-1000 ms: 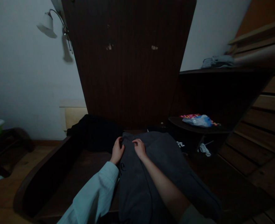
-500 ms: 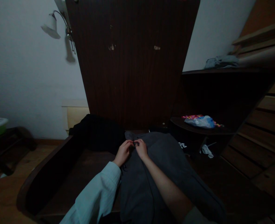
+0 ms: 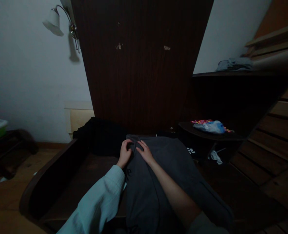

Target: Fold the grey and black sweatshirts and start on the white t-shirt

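A dark grey garment (image 3: 173,162), which looks like trousers, lies spread on the dark wooden seat with its two long parts running toward me. My left hand (image 3: 125,152) rests at the left of its top edge, thumb and fingers apart on the cloth. Just right of it, my right hand (image 3: 145,152) touches the same top part, its fingers also spread. A narrow strip of grey cloth, like a front opening, shows between both hands. Dark cord-like marks show on the garment's left side below my left wrist.
Black cloth (image 3: 102,135) lies behind on the left, by the curved wooden armrest (image 3: 34,191). On the right, a small shelf (image 3: 190,130) bears a plastic bag (image 3: 209,126). A tall dark panel (image 3: 144,81) rises behind. A wall lamp (image 3: 53,22) hangs upper left.
My fingertips were pinched together at the garment's top; now the hands have parted slightly and the fingers are spread. The top edge has shifted a little left and lies flatter.
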Motion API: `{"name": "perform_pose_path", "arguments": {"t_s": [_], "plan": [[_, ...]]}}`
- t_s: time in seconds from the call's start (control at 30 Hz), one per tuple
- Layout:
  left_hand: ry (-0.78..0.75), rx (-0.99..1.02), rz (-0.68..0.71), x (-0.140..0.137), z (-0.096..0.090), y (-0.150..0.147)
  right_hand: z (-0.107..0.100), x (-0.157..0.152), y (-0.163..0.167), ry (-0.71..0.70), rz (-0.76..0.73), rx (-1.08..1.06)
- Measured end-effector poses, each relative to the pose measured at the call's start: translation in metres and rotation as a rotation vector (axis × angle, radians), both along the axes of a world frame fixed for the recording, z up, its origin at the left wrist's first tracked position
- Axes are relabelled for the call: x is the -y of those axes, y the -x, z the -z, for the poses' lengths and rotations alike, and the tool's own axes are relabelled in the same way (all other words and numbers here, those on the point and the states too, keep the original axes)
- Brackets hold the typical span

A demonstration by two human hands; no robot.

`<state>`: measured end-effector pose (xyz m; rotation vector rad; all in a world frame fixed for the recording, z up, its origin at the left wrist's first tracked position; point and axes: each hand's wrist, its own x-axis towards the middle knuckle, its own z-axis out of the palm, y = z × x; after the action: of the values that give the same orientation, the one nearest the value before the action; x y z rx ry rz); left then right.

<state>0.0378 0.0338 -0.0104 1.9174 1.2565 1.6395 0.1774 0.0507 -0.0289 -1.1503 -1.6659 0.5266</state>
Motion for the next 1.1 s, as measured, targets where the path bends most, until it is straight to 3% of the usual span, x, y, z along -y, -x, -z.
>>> {"name": "perform_pose_path", "arguments": {"t_s": [0.13,0.3,0.4,0.57,0.77,0.93,1.1], "plan": [[0.129,0.019,-0.097,-0.012,0.013,0.008,0.005,-0.004,0.003,0.088,0.013,0.058],[0.068,-0.080,-0.170,-0.008,0.016,0.005,0.006,-0.004,0.001,0.070,0.098,0.115],[0.011,-0.142,-0.129,-0.002,0.009,0.003,0.003,-0.001,-0.002,0.061,0.134,0.110],[-0.118,-0.128,-0.070,-0.001,-0.003,0.006,-0.001,0.001,-0.003,0.010,0.023,0.022],[0.063,-0.182,-0.034,-0.006,0.007,0.010,0.004,-0.003,-0.003,0.034,-0.001,0.089],[-0.045,-0.285,0.081,-0.004,0.004,0.008,0.006,-0.005,-0.004,-0.013,-0.037,0.114],[-0.007,-0.327,0.101,-0.009,-0.006,0.006,0.004,-0.008,0.002,-0.042,-0.008,0.119]]}}
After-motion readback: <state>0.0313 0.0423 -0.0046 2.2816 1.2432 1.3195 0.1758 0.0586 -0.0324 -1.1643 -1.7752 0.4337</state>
